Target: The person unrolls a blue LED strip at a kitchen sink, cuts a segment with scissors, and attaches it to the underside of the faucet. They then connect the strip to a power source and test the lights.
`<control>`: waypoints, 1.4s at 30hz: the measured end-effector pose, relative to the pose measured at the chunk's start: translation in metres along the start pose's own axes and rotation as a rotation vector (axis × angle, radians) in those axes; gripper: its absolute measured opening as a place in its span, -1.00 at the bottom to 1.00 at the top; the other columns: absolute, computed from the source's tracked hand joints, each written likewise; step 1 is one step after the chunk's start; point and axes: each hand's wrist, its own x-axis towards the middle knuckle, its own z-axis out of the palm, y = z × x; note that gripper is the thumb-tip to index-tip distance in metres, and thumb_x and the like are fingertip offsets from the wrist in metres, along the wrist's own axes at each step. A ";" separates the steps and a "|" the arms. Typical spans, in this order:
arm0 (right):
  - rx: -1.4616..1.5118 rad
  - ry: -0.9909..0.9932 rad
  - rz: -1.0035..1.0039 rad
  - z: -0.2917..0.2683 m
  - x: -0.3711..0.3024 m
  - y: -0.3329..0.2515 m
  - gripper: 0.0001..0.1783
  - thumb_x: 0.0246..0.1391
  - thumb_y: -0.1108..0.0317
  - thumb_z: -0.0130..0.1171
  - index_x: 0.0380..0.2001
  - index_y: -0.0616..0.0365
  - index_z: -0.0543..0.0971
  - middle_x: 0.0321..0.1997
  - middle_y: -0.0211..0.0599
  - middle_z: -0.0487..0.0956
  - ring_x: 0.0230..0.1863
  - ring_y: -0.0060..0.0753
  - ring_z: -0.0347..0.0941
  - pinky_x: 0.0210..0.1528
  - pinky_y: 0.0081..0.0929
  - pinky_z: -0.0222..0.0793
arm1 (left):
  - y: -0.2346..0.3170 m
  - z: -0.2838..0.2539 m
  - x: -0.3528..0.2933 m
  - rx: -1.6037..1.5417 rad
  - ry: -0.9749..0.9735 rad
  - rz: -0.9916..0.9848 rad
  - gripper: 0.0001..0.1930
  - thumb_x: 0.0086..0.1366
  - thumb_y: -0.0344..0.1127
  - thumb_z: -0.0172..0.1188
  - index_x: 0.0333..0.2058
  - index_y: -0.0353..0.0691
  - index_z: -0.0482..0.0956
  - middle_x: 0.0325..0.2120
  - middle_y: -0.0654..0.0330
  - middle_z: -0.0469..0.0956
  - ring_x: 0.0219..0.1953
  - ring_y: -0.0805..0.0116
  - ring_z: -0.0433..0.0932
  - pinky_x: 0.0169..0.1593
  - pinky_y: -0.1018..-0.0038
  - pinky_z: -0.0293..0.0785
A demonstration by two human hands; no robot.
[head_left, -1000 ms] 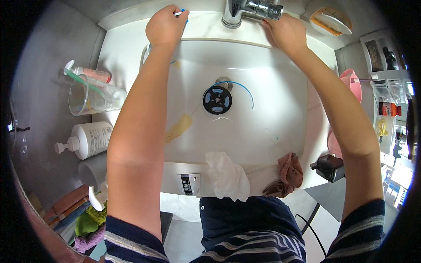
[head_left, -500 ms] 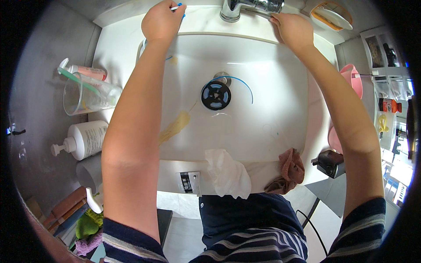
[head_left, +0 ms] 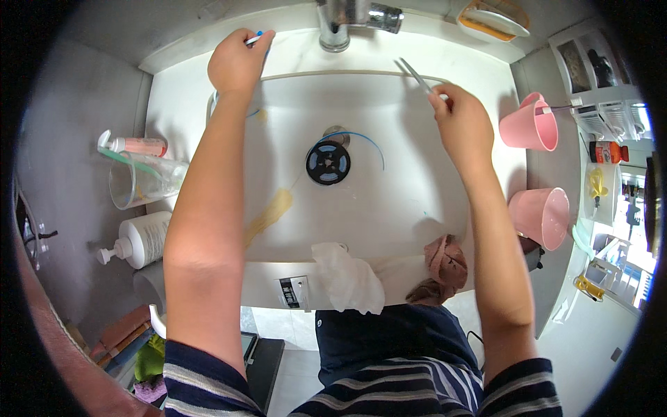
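Observation:
At the far left corner of the sink, my left hand [head_left: 235, 64] is closed on a thin blue-and-white strip [head_left: 254, 39], its end poking out by the thumb. My right hand [head_left: 464, 125] grips a pair of scissors [head_left: 417, 75] over the basin's far right side. Their narrow grey blades point toward the tap; the handles are mostly hidden in my fingers. Between my arms, a black reel [head_left: 328, 162] with blue windows lies beside the drain [head_left: 337, 134] in the white sink [head_left: 389, 208]. A thin blue strand [head_left: 372, 141] curves from it to the right.
A chrome tap [head_left: 335, 35] rises behind the basin. Bottles and a clear cup [head_left: 142, 181] stand left; two pink cups [head_left: 529, 126] stand right. A white cloth [head_left: 347, 278] and brown cloth [head_left: 445, 267] hang over the front rim. Yellowish film [head_left: 269, 214] lies in the basin.
My right hand has drawn back from beside the tap toward me, bringing the scissors out over the basin. My left hand still holds the strip. The whole view has shifted slightly.

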 end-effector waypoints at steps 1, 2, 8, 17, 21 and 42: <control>0.094 -0.006 0.115 -0.005 -0.008 0.004 -0.75 0.23 0.28 0.16 -0.06 0.01 0.66 -0.36 -0.16 0.66 -0.30 -0.06 0.58 -0.25 -0.18 0.45 | 0.002 0.000 0.001 0.016 -0.022 -0.007 -0.64 0.16 0.13 0.33 -0.37 -0.05 0.71 -0.46 0.27 0.70 -0.37 0.20 0.64 -0.31 0.31 0.51; 0.137 0.049 0.147 -0.007 -0.018 0.014 -0.72 0.23 0.31 0.16 -0.01 -0.02 0.65 -0.35 -0.17 0.65 -0.30 -0.07 0.58 -0.24 -0.20 0.45 | 0.003 0.001 0.003 0.027 -0.015 -0.007 -0.64 0.16 0.13 0.33 -0.37 -0.05 0.71 -0.46 0.27 0.70 -0.37 0.20 0.64 -0.31 0.31 0.51; -0.040 0.318 0.133 -0.006 -0.053 0.071 -0.59 0.21 0.40 0.13 0.12 -0.14 0.61 -0.20 -0.26 0.60 -0.26 -0.13 0.57 -0.22 -0.23 0.46 | 0.005 0.003 0.004 0.112 0.004 -0.021 -0.66 0.18 0.12 0.33 -0.37 -0.03 0.71 -0.45 0.26 0.70 -0.37 0.19 0.65 -0.31 0.30 0.52; -0.216 0.377 0.059 -0.005 -0.064 0.081 -0.59 0.08 0.42 0.25 0.05 0.11 0.62 -0.06 -0.19 0.57 -0.07 -0.05 0.53 -0.06 -0.14 0.45 | 0.003 0.004 0.001 0.046 0.030 0.019 -0.66 0.18 0.12 0.34 -0.37 -0.03 0.74 -0.49 0.24 0.69 -0.42 0.18 0.64 -0.35 0.31 0.51; -0.051 0.429 -0.040 -0.008 -0.065 0.063 -0.57 0.03 0.51 0.26 0.04 0.21 0.60 0.08 -0.13 0.54 0.04 0.01 0.48 0.12 -0.20 0.39 | -0.007 0.007 -0.001 -0.043 0.042 0.035 -0.65 0.18 0.12 0.36 -0.41 -0.05 0.73 -0.63 0.30 0.63 -0.56 0.32 0.58 -0.43 0.38 0.43; 0.390 0.269 -0.405 0.104 0.102 -0.022 -0.70 0.09 0.45 0.18 -0.13 0.01 0.74 -0.02 -0.24 0.69 0.05 -0.11 0.55 0.18 -0.23 0.44 | 0.010 -0.034 0.021 -0.619 -0.240 -0.056 -0.76 0.19 -0.14 0.47 -0.52 -0.06 0.60 -0.65 0.55 0.25 -0.59 0.68 0.07 -0.46 0.60 -0.04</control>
